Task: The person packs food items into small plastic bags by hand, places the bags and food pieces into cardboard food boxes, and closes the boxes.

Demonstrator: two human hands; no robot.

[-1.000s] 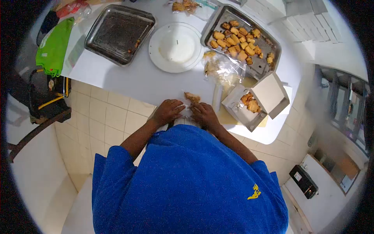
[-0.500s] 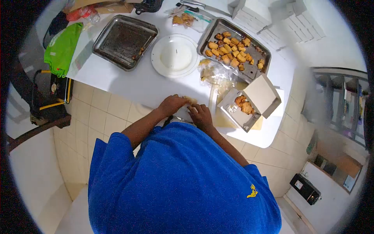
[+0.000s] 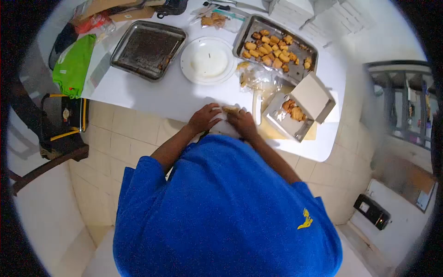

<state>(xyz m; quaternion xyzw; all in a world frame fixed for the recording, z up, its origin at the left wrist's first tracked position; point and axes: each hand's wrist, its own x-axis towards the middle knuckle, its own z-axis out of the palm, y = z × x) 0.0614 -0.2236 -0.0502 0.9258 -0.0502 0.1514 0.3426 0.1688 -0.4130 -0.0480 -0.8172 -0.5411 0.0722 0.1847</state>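
At the near edge of the white table, my left hand [image 3: 203, 118] is open, its fingers apart and just left of a small pale-brown bundle [image 3: 230, 109]. It looks like clear plastic wrapped round something, but I cannot make out its contents. My right hand [image 3: 242, 123] has its fingers closed on the bundle's right side. Beyond my hands stands a white plate [image 3: 208, 75] with a small dark mark in its middle. To the right lie a crumpled clear plastic bag [image 3: 266, 81] and an open cardboard box [image 3: 282, 123] holding browned food pieces [image 3: 294, 111].
A metal tray [image 3: 306, 47] of golden-brown pieces is at the back right. A dark, stained tray [image 3: 146, 48] stands at the left, near a green bag [image 3: 75, 64]. A white-handled utensil [image 3: 256, 108] lies beside the box. White boxes [image 3: 295, 13] are stacked behind.
My left hand has opened and come away from the bundle, while my right hand keeps hold of it. The whole view has shifted slightly.
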